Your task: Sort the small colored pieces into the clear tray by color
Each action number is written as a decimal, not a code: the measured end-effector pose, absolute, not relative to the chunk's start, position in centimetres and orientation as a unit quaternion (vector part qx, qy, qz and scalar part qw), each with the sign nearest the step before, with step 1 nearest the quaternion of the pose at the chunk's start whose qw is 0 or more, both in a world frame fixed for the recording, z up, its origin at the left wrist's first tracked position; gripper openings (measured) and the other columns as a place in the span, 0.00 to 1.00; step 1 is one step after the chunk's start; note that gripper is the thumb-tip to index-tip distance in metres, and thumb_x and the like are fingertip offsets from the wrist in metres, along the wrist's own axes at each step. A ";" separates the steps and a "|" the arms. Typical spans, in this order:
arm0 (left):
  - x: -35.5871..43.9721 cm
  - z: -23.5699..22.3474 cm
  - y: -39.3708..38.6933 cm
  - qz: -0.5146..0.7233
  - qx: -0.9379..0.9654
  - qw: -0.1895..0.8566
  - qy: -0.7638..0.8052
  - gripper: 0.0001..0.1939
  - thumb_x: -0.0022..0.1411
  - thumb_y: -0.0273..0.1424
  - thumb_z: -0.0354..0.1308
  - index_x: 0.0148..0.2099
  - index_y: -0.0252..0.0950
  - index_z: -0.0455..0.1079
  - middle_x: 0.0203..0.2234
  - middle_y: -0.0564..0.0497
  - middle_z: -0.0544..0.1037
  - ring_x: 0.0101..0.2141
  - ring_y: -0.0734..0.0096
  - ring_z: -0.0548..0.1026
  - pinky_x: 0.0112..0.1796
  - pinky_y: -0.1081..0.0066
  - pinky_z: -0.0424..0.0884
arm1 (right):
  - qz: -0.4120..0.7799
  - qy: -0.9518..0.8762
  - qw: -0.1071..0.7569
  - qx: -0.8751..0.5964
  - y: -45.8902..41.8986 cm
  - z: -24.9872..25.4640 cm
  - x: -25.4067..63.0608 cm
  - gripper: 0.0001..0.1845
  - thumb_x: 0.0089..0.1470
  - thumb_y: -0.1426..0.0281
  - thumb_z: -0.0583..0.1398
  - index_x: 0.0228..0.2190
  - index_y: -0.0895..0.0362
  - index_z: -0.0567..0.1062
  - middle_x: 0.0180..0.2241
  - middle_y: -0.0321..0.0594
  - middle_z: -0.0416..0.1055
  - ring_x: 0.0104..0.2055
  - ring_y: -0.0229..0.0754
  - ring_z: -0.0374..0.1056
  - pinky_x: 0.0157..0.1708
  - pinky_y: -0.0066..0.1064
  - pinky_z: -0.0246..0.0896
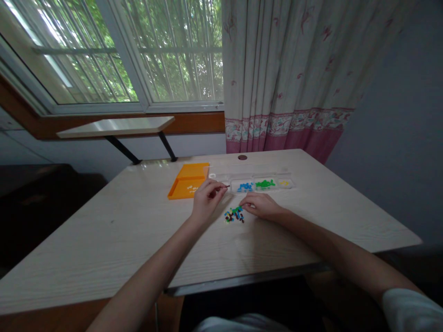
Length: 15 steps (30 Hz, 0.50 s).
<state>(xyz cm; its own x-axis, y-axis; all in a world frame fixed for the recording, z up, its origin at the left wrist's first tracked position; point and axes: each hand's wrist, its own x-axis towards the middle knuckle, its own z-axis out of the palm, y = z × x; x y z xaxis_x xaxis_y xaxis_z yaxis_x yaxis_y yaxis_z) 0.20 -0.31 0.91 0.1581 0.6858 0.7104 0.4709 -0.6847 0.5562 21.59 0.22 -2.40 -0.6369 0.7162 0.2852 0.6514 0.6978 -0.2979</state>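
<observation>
Pinching a slim dark brown piece (227,186) between the narrowed fingers (216,185) of the left hand (205,198), right by the left end of a clear tray (292,183) and partly in front of an open orange box (177,190). With the right hand (261,205), at the far right edge of a mixed pile (234,215), fingers bunched close together near the green bits there; cannot tell whether gripping any of them, too small and partly hidden. In the pile, on the pale wood-grain surface (121,244): tiny pieces in dark brown, blue, green and yellow, jumbled together. Behind the right hand, in the clear tray, grouped by colour from left to right: blue pieces (245,186) in one compartment, green pieces (265,184) heaped in the next, a few yellow pieces (284,183) toward the right end. Left end of the tray partly covered by the left hand, contents there impossible to tell. In the near half of the orange box, a small scatter of pale pieces (191,188). Just behind the left hand, a small white ring (212,176); at the back, a window (180,50), a floral curtain (284,69) and a pale shelf (116,127) on black brackets (122,148).
</observation>
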 end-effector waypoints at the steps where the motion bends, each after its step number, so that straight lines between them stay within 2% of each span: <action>1: 0.2 1.0 -0.4 0.522 0.754 0.103 0.386 0.04 0.56 0.29 0.56 0.32 0.34 0.71 0.27 0.51 0.70 0.23 0.79 0.65 0.24 0.78 0.62 | 0.082 -0.900 0.198 -0.379 0.2 -2.4 21.6 0.11 0.53 0.70 0.53 0.35 0.54 0.75 0.33 0.39 0.71 0.36 0.37 0.66 0.36 0.25 0.58; 8: -0.2 1.2 -0.1 0.493 0.751 0.100 0.427 0.07 0.56 0.32 0.54 0.33 0.34 0.70 0.27 0.51 0.70 0.24 0.78 0.65 0.26 0.77 0.62 | 0.077 -0.899 0.217 -0.372 0.2 -2.5 21.5 0.08 0.50 0.73 0.54 0.32 0.56 0.73 0.31 0.38 0.70 0.34 0.36 0.65 0.34 0.25 0.57; 15: -2.1 -0.8 2.4 0.356 0.728 0.070 0.581 0.09 0.56 0.34 0.52 0.33 0.35 0.72 0.24 0.51 0.72 0.25 0.72 0.67 0.25 0.75 0.58 | 0.081 -0.891 0.230 -0.383 0.2 -2.9 21.7 0.08 0.51 0.72 0.54 0.33 0.56 0.73 0.30 0.38 0.70 0.32 0.36 0.65 0.33 0.25 0.57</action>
